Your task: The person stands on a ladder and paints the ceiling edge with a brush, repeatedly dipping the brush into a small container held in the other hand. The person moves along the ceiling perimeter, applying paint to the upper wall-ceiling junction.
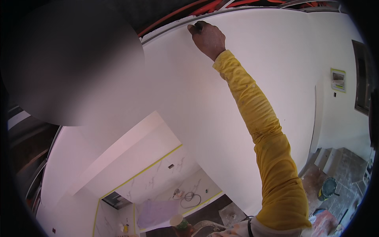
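My right hand is raised high against a smooth white wall, just under its top edge. Its fingers are closed around a small dark handle; the rest of that tool is hidden by the hand. A yellow sleeve covers the arm, which stretches up from the lower right. Along the wall's top runs a thin grey metal strip, close to the knuckles. My left hand does not show.
Red conduits run above the wall. Below left, a recess holds a marble-patterned counter with a coiled cable and a purple sheet. At lower right stand a dark bucket and steps. A blurred patch hides the upper left.
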Demonstrator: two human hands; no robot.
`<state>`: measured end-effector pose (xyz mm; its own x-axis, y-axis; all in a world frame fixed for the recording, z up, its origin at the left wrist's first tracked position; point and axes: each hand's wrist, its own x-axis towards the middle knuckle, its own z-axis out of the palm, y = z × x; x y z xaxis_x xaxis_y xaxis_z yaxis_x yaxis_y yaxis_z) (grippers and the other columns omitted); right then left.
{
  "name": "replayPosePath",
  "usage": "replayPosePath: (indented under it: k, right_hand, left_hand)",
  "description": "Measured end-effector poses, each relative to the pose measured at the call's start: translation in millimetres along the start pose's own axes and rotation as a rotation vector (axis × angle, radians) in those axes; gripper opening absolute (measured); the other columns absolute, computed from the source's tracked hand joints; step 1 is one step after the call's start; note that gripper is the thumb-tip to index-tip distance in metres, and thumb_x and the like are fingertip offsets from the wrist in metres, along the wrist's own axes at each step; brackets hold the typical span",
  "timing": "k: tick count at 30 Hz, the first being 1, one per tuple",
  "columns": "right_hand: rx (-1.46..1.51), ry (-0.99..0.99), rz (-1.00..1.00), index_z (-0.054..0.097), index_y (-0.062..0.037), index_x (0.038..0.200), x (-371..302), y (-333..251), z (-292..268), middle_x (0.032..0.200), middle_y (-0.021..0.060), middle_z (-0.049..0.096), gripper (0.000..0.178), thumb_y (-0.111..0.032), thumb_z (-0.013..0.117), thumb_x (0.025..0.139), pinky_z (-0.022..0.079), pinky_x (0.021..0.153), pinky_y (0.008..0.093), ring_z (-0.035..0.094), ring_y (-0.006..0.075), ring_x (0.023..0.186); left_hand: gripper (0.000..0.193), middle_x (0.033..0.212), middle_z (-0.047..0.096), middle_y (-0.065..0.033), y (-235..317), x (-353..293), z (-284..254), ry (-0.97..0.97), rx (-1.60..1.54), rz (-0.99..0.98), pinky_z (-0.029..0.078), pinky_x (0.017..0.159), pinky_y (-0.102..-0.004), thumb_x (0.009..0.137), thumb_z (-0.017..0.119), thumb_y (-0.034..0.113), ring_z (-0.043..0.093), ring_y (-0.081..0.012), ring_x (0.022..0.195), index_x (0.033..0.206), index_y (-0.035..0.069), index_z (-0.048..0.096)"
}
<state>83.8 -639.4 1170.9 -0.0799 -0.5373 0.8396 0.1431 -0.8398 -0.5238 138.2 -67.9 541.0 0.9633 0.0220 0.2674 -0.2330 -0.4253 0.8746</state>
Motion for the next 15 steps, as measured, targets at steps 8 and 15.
replayPosePath:
  k: [8,15]
  right_hand:
    - [-0.08,0.09,0.067,0.063,-0.0026,0.105,27,42,12,0.098,0.0213,0.073,0.033,-0.033,0.059,0.092,0.054,0.085,0.0492,0.07,0.0402,0.095]
    - [0.155,-0.128,-0.27,0.066,-0.0022,0.095,-49,-43,15,0.086,0.0183,0.072,0.031,-0.032,0.059,0.094,0.055,0.077,0.0465,0.069,0.0397,0.084]
  left_hand:
    - [0.086,0.11,0.064,-0.0127,1,-1,1,0.009,-0.002,-0.005,0.056,0.086,-0.0404,0.062,0.084,0.024,0.067,-0.0283,0.097,0.132,0.008,0.037]
    - [0.086,0.11,0.064,-0.0128,-1,-3,-1,0.011,0.006,-0.004,0.056,0.087,-0.0404,0.062,0.084,0.025,0.067,-0.0284,0.097,0.132,0.008,0.037]
